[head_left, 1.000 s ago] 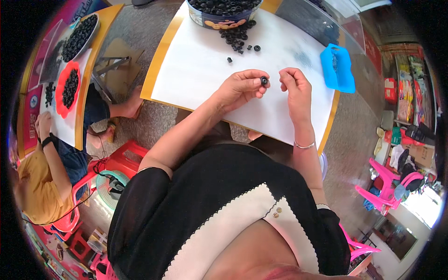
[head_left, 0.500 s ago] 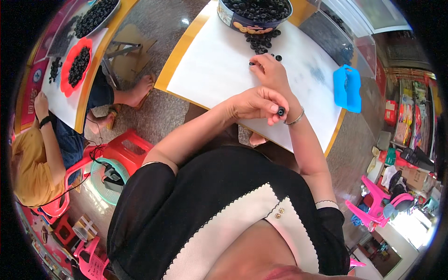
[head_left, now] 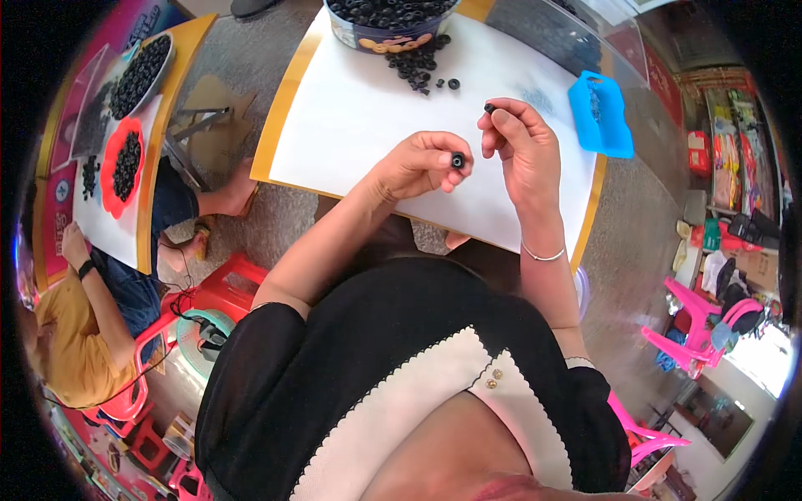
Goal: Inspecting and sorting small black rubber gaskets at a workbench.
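Head view is showing the left hand point(head_left: 418, 167) pinching a small black rubber ring point(head_left: 458, 159), with the right hand point(head_left: 522, 146) at two o'clock of it gripping a smaller black piece point(head_left: 489, 108) in its fingertips.

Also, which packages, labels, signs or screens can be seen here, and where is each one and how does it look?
Round tin: top middle of the white table, dark blue band with yellow shapes, full of small black rings.
Colourful packages: on shelves at the right edge, red, green and yellow, too small to tell more.
Pink and blue poster: upper left, under the other table's bowl.
No screen is in view.
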### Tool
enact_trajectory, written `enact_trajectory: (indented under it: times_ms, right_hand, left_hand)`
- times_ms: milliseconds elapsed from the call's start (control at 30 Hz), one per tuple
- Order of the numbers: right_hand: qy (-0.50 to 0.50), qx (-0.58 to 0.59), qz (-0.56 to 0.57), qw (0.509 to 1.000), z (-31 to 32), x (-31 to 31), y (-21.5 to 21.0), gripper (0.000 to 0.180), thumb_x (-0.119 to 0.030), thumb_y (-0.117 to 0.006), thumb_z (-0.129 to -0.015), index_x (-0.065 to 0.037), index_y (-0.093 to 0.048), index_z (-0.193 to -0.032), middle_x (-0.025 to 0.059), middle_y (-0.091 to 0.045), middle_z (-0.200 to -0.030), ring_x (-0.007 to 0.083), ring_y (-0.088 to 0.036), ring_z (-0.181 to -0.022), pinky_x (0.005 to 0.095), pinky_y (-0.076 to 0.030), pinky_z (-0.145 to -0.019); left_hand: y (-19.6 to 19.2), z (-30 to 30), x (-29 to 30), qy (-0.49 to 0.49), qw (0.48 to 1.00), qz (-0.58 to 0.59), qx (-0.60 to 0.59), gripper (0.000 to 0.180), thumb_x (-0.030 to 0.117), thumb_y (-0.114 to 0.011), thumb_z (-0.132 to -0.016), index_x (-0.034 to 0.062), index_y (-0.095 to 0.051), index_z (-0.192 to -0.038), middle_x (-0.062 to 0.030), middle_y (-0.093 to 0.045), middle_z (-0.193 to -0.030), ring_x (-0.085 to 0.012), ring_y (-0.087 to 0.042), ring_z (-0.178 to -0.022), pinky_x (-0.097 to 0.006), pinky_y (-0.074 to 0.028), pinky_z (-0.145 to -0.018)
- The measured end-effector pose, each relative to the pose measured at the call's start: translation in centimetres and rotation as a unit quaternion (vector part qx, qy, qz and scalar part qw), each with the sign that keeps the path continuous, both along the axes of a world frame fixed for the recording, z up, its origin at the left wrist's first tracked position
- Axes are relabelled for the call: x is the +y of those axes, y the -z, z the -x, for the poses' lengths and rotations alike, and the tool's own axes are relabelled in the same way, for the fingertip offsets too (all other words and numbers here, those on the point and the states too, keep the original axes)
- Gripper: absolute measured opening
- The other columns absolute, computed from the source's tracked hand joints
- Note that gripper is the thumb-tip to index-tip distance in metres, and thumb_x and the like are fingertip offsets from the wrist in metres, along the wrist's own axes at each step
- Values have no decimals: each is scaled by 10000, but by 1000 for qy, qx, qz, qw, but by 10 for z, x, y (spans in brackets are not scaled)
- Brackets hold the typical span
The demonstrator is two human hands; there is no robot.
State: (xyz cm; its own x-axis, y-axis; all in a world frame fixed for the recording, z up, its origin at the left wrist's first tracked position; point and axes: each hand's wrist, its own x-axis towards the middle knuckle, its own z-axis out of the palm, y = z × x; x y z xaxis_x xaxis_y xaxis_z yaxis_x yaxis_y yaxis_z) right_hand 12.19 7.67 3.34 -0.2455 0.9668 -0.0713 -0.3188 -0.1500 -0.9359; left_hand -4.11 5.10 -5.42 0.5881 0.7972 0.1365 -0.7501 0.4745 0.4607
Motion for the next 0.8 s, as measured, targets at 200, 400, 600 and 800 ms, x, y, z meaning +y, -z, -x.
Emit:
enact_trajectory:
  times_ms: [200, 400, 600, 800]
  right_hand:
    - [24, 52, -16, 998, -8, -15, -21, 156, -74, -637, -846, 25, -626, -966, 113, -650, -790, 120, -574, -597, 237, -470, -548]
    - [33, 69, -36, 996, -8, -23, -40, 149, -60, -646, -835, 35, -622, -948, 131, -650, -781, 130, -573, -566, 247, -487, -524]
    - [30, 91, -31, 995, -9, -26, -42, 151, -75, -648, -840, 33, -622, -941, 142, -649, -774, 142, -583, -565, 254, -497, -519]
    - [5, 137, -9, 991, -12, -29, -43, 162, -104, -648, -847, 28, -620, -938, 145, -650, -781, 151, -586, -560, 268, -502, -509]
  left_hand:
    - [4, -1, 3, -14, 1000, -13, -22, 227, 120, -621, -848, -22, -597, -1023, -117, -606, -903, -136, -588, -744, -236, -512, -632]
    - [6, -2, 3, -11, 999, 8, -29, 228, 103, -606, -854, -19, -590, -1046, -121, -606, -910, -134, -585, -747, -228, -528, -643]
    - [5, -2, 2, -15, 1000, 8, -25, 220, 94, -595, -862, -20, -588, -1050, -121, -609, -918, -131, -593, -746, -225, -530, -649]
    - [4, -3, 2, -11, 999, 9, -33, 214, 90, -597, -866, -20, -588, -1049, -115, -609, -917, -129, -595, -743, -217, -517, -652]
